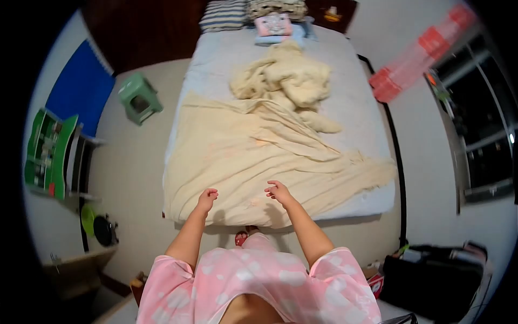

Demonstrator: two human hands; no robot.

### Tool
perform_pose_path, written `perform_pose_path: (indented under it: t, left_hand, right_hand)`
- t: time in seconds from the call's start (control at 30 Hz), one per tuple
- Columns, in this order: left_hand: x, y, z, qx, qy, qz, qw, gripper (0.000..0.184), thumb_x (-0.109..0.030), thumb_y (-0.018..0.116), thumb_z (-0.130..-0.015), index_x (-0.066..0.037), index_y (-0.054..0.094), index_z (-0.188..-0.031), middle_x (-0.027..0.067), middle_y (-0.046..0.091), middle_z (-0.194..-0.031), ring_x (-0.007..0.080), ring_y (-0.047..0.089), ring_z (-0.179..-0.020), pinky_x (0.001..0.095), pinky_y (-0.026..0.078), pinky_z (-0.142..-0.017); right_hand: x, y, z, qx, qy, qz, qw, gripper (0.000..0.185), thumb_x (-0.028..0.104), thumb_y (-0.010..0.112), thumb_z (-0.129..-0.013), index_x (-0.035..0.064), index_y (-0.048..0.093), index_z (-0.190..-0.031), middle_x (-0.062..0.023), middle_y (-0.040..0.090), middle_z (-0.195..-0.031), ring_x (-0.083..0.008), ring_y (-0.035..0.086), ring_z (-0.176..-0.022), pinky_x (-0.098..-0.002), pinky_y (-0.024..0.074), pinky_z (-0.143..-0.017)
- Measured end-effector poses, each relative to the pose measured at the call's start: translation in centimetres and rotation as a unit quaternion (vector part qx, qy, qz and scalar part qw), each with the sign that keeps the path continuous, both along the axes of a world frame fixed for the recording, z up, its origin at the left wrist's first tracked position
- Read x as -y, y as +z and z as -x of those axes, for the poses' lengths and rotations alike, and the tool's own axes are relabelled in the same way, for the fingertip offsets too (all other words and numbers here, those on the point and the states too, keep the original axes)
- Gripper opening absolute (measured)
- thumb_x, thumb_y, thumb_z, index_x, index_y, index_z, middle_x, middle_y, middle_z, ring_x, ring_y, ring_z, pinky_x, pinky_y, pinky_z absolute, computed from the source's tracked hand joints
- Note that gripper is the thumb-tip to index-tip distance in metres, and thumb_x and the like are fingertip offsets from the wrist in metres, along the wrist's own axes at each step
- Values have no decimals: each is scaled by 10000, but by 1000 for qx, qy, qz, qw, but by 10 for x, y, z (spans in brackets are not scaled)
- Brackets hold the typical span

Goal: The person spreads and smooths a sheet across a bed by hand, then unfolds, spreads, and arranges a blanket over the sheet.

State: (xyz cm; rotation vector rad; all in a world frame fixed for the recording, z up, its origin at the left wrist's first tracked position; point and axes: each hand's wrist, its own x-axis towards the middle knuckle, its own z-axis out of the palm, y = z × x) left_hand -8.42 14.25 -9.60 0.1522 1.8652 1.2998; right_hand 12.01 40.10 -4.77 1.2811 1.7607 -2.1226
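A cream blanket (216, 146) lies across the foot half of the bed, flat on the left, creased on the right and bunched into a heap towards the middle. Above its near edge is my left hand (208, 199), fingers loosely bent and apart, holding nothing. My right hand (278, 193) hovers to the right over the same blanket, its fingers spread and empty. Neither hand appears to touch the cloth. Beneath the blanket is a pale blue sheet (356, 116), bare along the right side and at the head.
Pillows (224, 15) and a pink cushion (273, 25) lie at the bed's head. A green stool (140, 98) stands on the floor to the left, near a green shelf (51, 154). At right are a window (485, 113) and a black bag (431, 281).
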Motion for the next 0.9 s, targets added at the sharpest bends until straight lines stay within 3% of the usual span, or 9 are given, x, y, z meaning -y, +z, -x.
perform_pose_path:
  t: [0.13, 0.33, 0.43, 0.63, 0.9]
  left_hand:
    - [-35, 15, -16, 26, -53, -20, 998, 290, -106, 587, -809, -40, 542, -1088, 63, 601, -935, 173, 566, -856, 299, 424, -823]
    - [-69, 10, -61, 63, -125, 15, 990, 348, -116, 592, -798, -36, 514, -1128, 88, 599, -995, 202, 579, -903, 363, 364, -933]
    - [-98, 14, -78, 57, -173, 3, 983, 377, -133, 615, -793, -12, 509, -1135, 87, 600, -975, 201, 578, -913, 326, 427, -845]
    - [-172, 33, -107, 52, -218, -31, 974, 345, -116, 599, -803, -15, 506, -1120, 96, 591, -995, 188, 578, -863, 299, 451, -780]
    - [-323, 14, -220, 61, -237, -20, 969, 325, -107, 580, -805, -9, 508, -1106, 92, 603, -957, 189, 582, -851, 312, 456, -791]
  right_hand:
    - [2, 27, -85, 3, -121, -7, 993, 393, 82, 468, -856, 42, 437, -1245, -103, 627, -981, -127, 596, -744, -242, 471, -642]
    - [25, 21, -223, 33, -268, 25, 962, 419, 114, 491, -854, 41, 416, -1260, -93, 635, -957, -122, 598, -702, -220, 469, -579]
    - [19, 32, -270, 33, -333, 12, 942, 384, 131, 494, -865, 41, 428, -1233, -96, 635, -955, -134, 611, -700, -237, 489, -574]
    - [-7, 26, -322, -1, -419, 5, 908, 335, 150, 498, -880, 62, 437, -1198, -86, 635, -963, -135, 615, -728, -250, 504, -603]
    - [-122, -10, -402, -22, -429, 41, 902, 324, 154, 501, -883, 76, 440, -1191, -82, 637, -957, -147, 613, -757, -265, 493, -659]
